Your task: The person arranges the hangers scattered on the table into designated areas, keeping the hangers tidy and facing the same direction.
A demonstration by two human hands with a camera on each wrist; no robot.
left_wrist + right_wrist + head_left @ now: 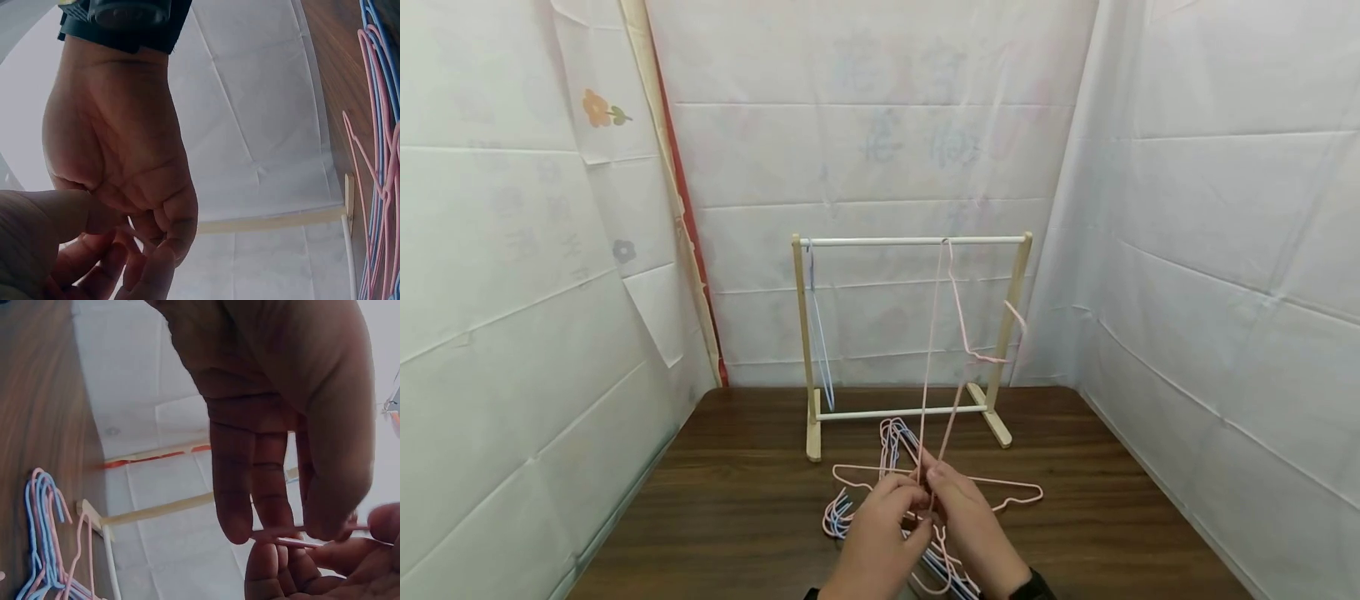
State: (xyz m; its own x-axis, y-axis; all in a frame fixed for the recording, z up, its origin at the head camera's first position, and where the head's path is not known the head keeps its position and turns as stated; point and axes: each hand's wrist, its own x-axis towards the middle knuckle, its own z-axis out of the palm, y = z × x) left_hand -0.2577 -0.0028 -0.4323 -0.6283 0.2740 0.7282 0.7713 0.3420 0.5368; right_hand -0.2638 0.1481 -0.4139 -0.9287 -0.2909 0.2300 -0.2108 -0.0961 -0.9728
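A pink clothes hanger is held on end above the table, its hook out to the right. My left hand pinches its lower end between thumb and fingers. Close beside it, my right hand also pinches the wire. In the right wrist view a short stretch of pink wire runs between the fingers of both hands. The fingers partly hide the hanger's lower end.
Under the hands lies a pile of pink and blue hangers, one pink hanger spread rightward. Behind stands a wooden rack with white bars; a blue hanger hangs at its left end. White sheets surround the brown table.
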